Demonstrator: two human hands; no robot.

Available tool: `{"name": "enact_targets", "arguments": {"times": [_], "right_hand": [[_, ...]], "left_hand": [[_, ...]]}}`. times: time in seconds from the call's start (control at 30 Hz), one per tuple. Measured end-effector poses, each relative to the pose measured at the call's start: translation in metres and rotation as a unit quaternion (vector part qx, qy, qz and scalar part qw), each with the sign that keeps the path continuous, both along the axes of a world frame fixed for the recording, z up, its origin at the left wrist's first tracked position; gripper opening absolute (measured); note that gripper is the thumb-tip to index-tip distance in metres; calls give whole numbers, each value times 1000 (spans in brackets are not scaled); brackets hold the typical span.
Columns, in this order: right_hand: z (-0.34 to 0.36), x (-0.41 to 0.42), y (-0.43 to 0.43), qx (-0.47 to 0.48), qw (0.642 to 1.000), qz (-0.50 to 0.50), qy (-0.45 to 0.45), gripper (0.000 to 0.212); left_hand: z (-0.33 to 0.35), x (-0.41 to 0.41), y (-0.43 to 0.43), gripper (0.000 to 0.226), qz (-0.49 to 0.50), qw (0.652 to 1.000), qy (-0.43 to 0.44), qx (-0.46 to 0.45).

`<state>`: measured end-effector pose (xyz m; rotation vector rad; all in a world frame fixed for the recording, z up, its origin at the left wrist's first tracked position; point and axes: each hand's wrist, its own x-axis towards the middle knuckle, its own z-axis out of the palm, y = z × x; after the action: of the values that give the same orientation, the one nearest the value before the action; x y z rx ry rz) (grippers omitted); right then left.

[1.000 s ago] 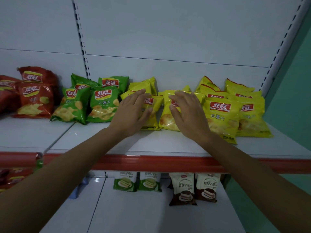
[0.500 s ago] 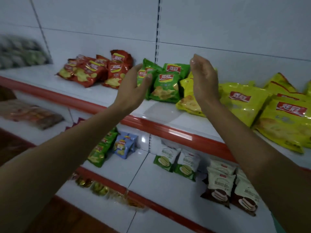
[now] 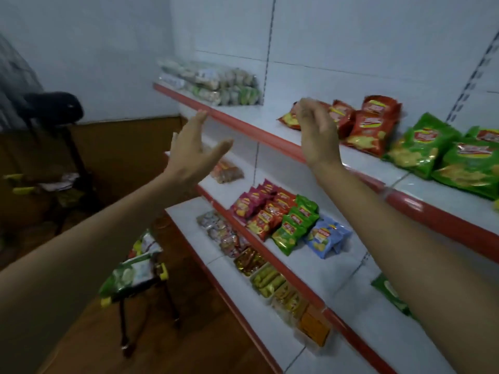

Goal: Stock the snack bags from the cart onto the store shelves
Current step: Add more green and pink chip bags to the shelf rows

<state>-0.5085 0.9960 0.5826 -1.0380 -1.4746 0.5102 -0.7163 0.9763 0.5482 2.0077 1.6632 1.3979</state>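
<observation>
My left hand (image 3: 193, 152) is raised in the air, fingers straight, holding nothing. My right hand (image 3: 317, 132) hangs in front of the top shelf (image 3: 243, 125) with loosely bent fingers, also empty. Red chip bags (image 3: 370, 128) and green chip bags (image 3: 432, 149) lie on that shelf to the right of my right hand. The cart (image 3: 140, 290) stands low on the left on the floor, with green and white snack bags (image 3: 129, 273) on it.
Clear packs (image 3: 216, 85) sit at the top shelf's far left end. The middle shelf holds purple, red, green and blue bags (image 3: 286, 222). The lower shelf (image 3: 318, 354) holds small packets and boxes. A dark stand (image 3: 54, 109) is at the left over a wooden floor.
Both hands left the yellow bags and lifted off the shelf. The view has swung left, away from the yellow bags, bringing the cart and the shelf's left end into sight.
</observation>
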Motion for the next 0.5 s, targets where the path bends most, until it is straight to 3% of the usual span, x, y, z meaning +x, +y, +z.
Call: {"name": "enact_targets", "arguments": {"times": [0.23, 0.5], "right_hand": [[-52, -202, 6, -51, 993, 100, -40, 45], [-116, -326, 25, -126, 977, 149, -89, 47]], "left_hand": [[-44, -165, -35, 85, 113, 991, 24, -61], [-95, -297, -40, 93, 155, 981, -8, -117]]}}
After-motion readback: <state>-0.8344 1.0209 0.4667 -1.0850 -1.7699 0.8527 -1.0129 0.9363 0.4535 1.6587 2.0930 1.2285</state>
